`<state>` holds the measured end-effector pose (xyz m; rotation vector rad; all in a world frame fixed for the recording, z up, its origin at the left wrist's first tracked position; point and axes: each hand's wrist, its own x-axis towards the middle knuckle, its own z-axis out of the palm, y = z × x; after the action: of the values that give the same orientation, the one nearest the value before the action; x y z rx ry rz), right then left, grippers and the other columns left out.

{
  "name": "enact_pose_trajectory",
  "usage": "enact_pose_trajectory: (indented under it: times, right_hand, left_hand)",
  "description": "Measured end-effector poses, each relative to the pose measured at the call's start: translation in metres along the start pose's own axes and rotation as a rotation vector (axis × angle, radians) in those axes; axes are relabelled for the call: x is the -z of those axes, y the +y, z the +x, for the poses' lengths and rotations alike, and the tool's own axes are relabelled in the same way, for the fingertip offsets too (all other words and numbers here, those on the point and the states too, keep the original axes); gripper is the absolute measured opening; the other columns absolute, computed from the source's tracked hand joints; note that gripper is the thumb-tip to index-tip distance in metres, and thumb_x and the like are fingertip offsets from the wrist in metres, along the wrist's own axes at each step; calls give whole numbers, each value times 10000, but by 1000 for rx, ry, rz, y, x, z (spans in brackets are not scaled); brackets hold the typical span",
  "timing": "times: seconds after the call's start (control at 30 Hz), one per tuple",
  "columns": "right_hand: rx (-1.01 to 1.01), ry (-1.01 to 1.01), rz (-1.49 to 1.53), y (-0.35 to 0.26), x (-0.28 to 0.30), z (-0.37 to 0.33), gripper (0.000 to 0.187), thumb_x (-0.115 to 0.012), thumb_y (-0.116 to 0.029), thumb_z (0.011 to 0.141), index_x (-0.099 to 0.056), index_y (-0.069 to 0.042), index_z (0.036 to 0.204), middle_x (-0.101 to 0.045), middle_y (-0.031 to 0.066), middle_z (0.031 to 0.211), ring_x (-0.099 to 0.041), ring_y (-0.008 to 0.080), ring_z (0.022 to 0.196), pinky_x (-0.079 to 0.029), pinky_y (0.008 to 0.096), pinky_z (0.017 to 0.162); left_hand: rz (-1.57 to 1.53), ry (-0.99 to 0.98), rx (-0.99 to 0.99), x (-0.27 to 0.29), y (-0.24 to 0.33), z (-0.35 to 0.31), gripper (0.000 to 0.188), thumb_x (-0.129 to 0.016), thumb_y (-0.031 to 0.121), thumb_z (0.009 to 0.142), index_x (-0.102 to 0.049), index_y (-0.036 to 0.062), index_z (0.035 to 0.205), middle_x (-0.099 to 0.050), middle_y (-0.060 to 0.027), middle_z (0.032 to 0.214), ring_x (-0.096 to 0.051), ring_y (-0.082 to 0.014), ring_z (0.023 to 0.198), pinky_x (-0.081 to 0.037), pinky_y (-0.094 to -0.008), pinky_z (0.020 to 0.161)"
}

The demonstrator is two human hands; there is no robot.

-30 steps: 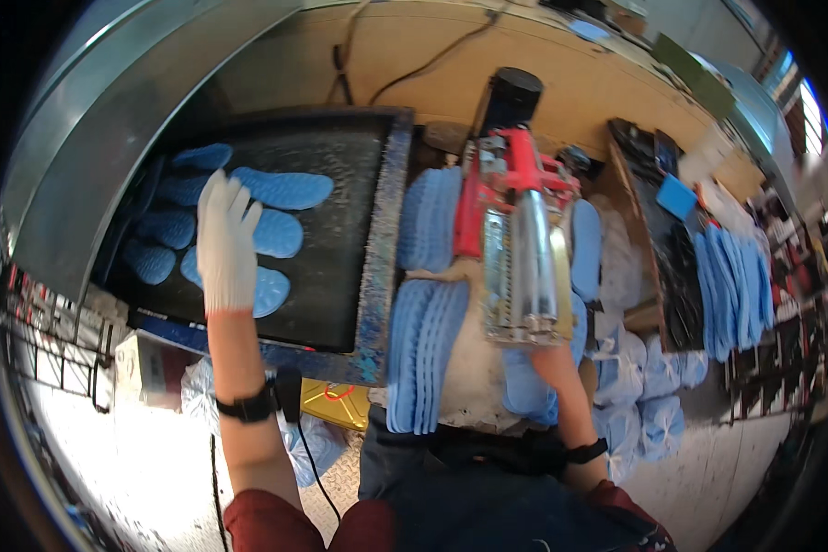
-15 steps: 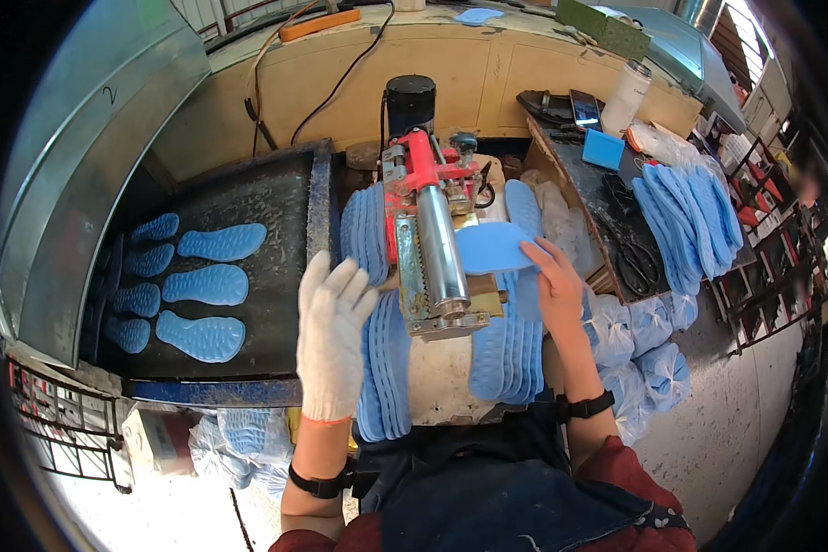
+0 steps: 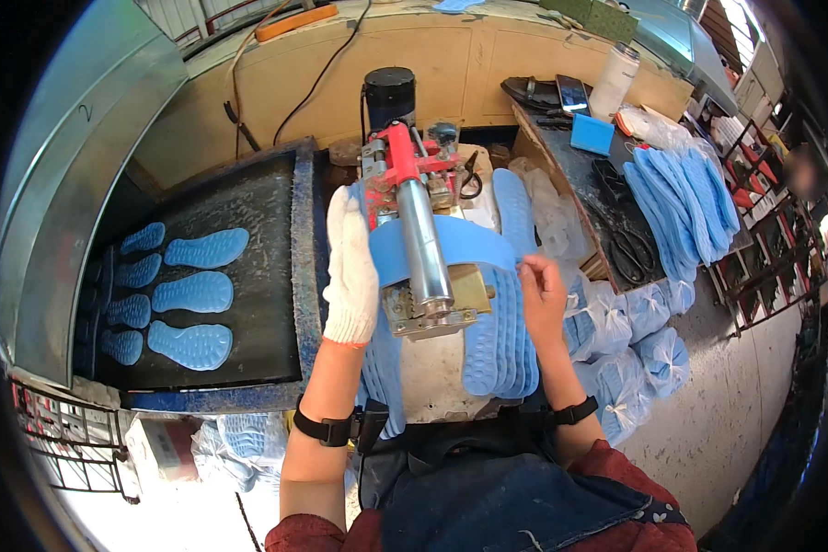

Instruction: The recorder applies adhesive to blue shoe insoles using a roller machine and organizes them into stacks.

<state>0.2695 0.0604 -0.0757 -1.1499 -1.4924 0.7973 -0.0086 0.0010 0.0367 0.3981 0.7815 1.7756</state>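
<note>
A smooth blue insole (image 3: 477,244) lies crosswise under the metal roller (image 3: 423,239) of a small red machine (image 3: 401,152), showing on both sides of it. My left hand (image 3: 350,271), in a white knit glove, is upright with fingers stretched out, right beside the insole's left end. My bare right hand (image 3: 545,293) has its fingers curled in at the insole's right end; I see nothing in them and cannot tell whether they touch it. Stacked blue insoles (image 3: 495,354) stand right of the machine's base, and more insoles (image 3: 384,377) lean on the left, partly behind my glove.
On the left, a black conveyor belt (image 3: 248,322) carries several dimpled blue insoles (image 3: 193,292). The right-hand side table (image 3: 570,175) holds scissors (image 3: 631,253), a phone (image 3: 572,95), a white bottle (image 3: 615,81) and an insole pile (image 3: 681,207). Bagged insoles (image 3: 621,386) lie below it.
The blue insole has moved left under the roller and now sticks out on both sides. My left hand has moved in beside the machine; my right fingers have curled and no longer grip the insole.
</note>
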Motion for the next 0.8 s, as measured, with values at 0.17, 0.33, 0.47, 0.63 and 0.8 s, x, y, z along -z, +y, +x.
enact_pose_trajectory:
  times: [0.17, 0.33, 0.47, 0.63, 0.8]
  right_hand:
    - [132, -209, -496, 41, -2, -29, 473, -734, -114, 835, -549, -2, 1256, -615, 216, 1125, -609, 351, 1028, -503, 415, 866]
    - [216, -327, -815, 58, -25, -42, 726, -763, -53, 713, -447, -6, 1365, -527, 223, 1246, -570, 412, 1065, -512, 460, 838]
    - [153, -399, -823, 66, -30, -35, 339, -673, -87, 779, -672, -108, 1117, -647, 174, 1035, -632, 410, 915, -521, 480, 762]
    - [205, -412, -758, 70, -28, -32, 297, -646, -130, 820, -674, -108, 1114, -653, 190, 1057, -640, 402, 935, -531, 460, 762]
    - [224, -454, -792, 67, -24, -31, 261, -638, -169, 836, -670, -76, 1077, -664, 192, 1053, -642, 407, 931, -531, 462, 768]
  left_hand:
    - [358, 107, -122, 27, -44, 3, 702, -423, 520, 1001, -282, 64, 1516, -358, -227, 1463, -385, -323, 1358, -277, -404, 1164]
    - [622, 87, -125, 43, -38, -21, 574, -462, 479, 1007, -439, 85, 1425, -483, -124, 1319, -503, -213, 1183, -393, -340, 1032]
    - [-11, -28, 201, 58, -37, -41, 644, -361, 495, 1045, -295, 73, 1527, -409, -79, 1501, -433, -193, 1334, -353, -347, 1118]
    - [30, -59, 340, 82, -34, -56, 591, -320, 460, 1063, -348, 62, 1498, -471, -94, 1450, -478, -201, 1291, -383, -372, 1103]
    - [30, -190, 514, 94, -12, -86, 566, -308, 451, 1059, -394, 58, 1458, -497, -87, 1418, -492, -215, 1266, -375, -365, 1104]
